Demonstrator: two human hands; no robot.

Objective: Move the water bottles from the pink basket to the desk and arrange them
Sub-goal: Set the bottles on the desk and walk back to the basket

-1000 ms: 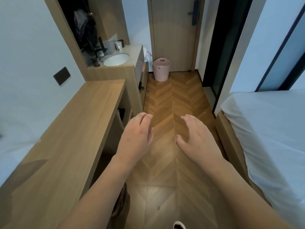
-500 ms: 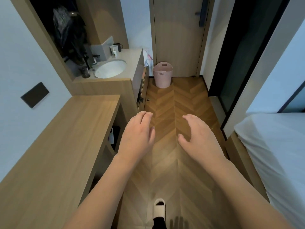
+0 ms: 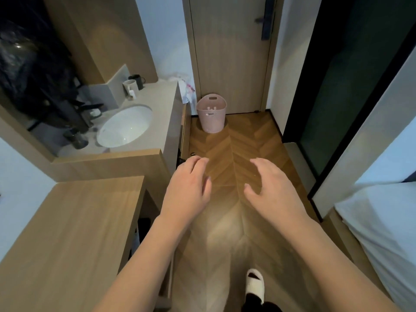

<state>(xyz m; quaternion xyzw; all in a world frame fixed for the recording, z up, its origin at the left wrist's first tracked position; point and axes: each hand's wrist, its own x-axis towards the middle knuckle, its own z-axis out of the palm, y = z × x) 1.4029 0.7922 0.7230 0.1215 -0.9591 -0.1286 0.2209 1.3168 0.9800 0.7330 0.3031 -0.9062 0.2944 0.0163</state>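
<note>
Head view, the only one. One pink basket (image 3: pixel 211 113) stands on the floor (image 3: pixel 238 140) right by the door (image 3: pixel 229 52), far from both hands. It's smooth plastic, round w/ a wide top and a cut-out handle hole on each side. Two small white bits peek out inside near the rim, prob. bottle tops, but too small to tell for sure.

The floor is shiny brown wood in a zig-zag pattern. The door is flat wood w/ one dark handle. On the left is one wood bench (image 3: pixel 74 233), smooth w/ a light grain and a square edge. Past it is a gray stone-look counter w/ one round white sink (image 3: pixel 125 126). Two mugs sit at the back of the counter, one white (image 3: pixel 130 86) and one dark (image 3: pixel 137 81). At the right edge is one bed (image 3: pixel 382 226) w/ a soft white sheet.

Two bare arms reach out over the floor, palms down. The left hand (image 3: pixel 188 190) is held loose, fingers a bit bent, holding nothing. The right hand (image 3: pixel 273 188) is the same: fingers loosely bent and spread a bit, thumb out to the side, nothing in it. The hands are near each other but apart, not touching anything.

At the bottom is one foot in a white slipper (image 3: pixel 255 283) on the floor.
</note>
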